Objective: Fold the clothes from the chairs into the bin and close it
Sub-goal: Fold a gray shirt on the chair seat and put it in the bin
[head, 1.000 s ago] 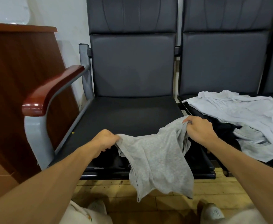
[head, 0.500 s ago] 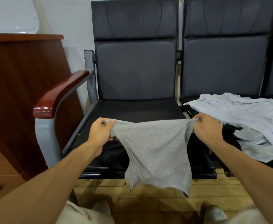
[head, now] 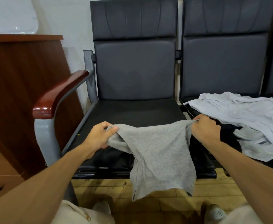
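Two grips, left hand (head: 100, 136), right hand (head: 205, 128) — pinching grey garment (head: 158, 152) over chair (head: 132, 110), plank floor (head: 100, 189)

Centre frame: small grey knit garment (head: 158, 152) stretched wide, lower part hanging past front edge of black padded chair seat (head: 132, 110). Left grip (head: 100, 136) pinches left corner, right grip (head: 205, 130) pinches right corner. Right of frame: crumpled pale lilac shirt (head: 245, 113) on neighbouring seat. Left of frame: glossy reddish wooden armrest (head: 58, 94).
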Tool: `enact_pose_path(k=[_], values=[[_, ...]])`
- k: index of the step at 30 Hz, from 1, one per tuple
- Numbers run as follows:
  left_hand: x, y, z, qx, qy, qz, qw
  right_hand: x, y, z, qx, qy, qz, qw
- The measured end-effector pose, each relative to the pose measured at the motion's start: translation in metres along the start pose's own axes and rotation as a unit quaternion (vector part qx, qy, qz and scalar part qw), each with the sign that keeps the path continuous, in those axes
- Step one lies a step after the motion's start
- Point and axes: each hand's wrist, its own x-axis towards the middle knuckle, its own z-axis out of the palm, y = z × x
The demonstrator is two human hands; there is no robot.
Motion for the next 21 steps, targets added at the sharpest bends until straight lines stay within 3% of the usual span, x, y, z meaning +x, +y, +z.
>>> enact_pose_path(k=[3,7,12,18,21], values=[[0.0,-0.016,-0.01,0.107,-0.057,0.016,0.992,0.0,0.002,0.0,0.009,-0.004,0.006,1.0],[0.004,-0.029,-0.018,0.268,-0.097,0.066,0.956,0.002,0.005,-0.001,0.034,-0.006,0.008,0.999],[0.009,-0.028,-0.005,0.442,-0.111,0.151,0.877,0.005,0.009,0.001,0.054,-0.008,0.002,0.998],[0.013,-0.013,0.018,0.457,-0.071,0.199,0.864,0.007,0.014,0.001,0.062,-0.015,-0.015,0.998],[0.015,-0.014,0.022,0.412,-0.062,0.187,0.89,0.009,0.017,-0.002,0.063,-0.023,-0.03,0.997]])
